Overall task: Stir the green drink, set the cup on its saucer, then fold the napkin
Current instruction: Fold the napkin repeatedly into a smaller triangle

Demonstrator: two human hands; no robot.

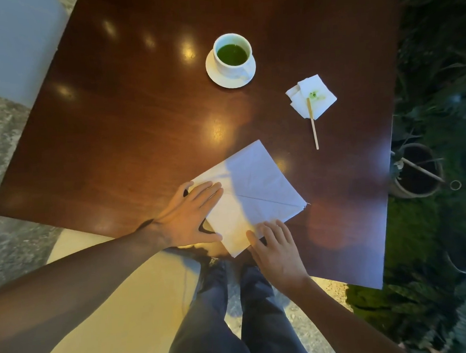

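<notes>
Dark wooden table, glossy, set corner-on to me. I stand at its near edge.

Napkin: large white square, lying flat against the near edge, turned like a diamond. One corner points toward the table's middle, one hangs just over the near edge by my legs. A crease runs across it from near my left fingertips out to the frayed right-hand corner. That crease is the long axis the next fold hangs on, I judge.

My left hand: flat, fingers spread, palm down on the napkin's left corner, pinning it. Grasping nothing, only pressing.

My right hand: also flat and unclenched, fingertips on the napkin's near edge beside the overhanging corner. It is the nearer hand to that loose corner, so I reckon it lifts while the left holds.

Cup of green drink: sits on its white saucer, well apart from both hands, toward the far side of the table. That step looks done.

Small stained tissue toward the right edge, with the wooden stirrer laid across it, its handle end pointing at the near edge. Untouched by either hand.
</notes>
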